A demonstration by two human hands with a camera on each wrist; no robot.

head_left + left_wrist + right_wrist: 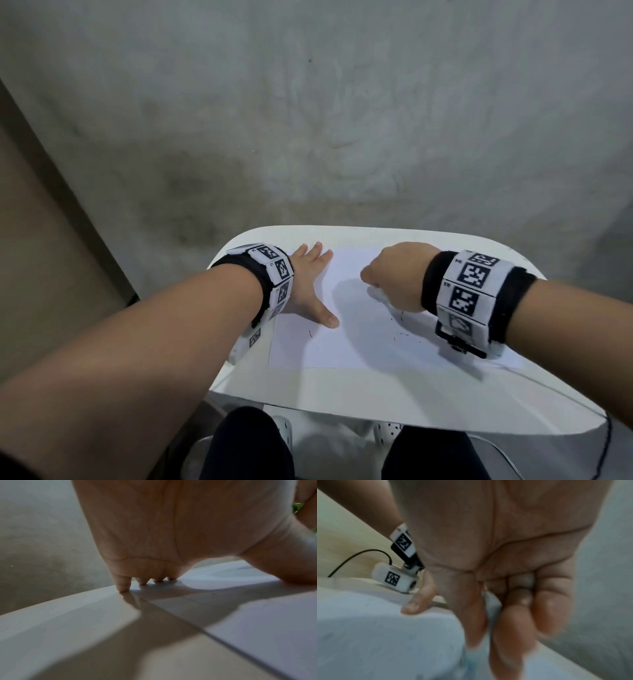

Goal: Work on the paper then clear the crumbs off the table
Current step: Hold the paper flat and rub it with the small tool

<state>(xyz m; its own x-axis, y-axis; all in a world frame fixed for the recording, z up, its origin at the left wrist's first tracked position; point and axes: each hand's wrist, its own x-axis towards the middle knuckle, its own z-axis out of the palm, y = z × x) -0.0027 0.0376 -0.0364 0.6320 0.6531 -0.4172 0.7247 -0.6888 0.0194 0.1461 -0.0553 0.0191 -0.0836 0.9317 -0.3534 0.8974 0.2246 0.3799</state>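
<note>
A white sheet of paper (pixel 359 346) lies on a small white table (pixel 342 394). My left hand (pixel 317 284) lies flat with spread fingers and presses down the paper's left part; in the left wrist view its fingertips (pixel 122 586) touch the table and the paper (pixel 257 628). My right hand (pixel 383 277) is curled over the sheet's middle and grips a small white object (pixel 376 294) that touches the paper. Thin dark crumbs (pixel 400 334) lie on the sheet just in front of the right hand, and another dark crumb (pixel 310 334) lies near the left thumb. In the right wrist view the right hand (pixel 513 608) has its fingers folded against the thumb.
The table is narrow, with rounded corners; its far edge (pixel 342 228) is close behind the hands. A grey floor (pixel 308 120) lies beyond. My dark-clad knees (pixel 246 445) are under the near edge. A thin black cable (pixel 608 442) hangs at the right.
</note>
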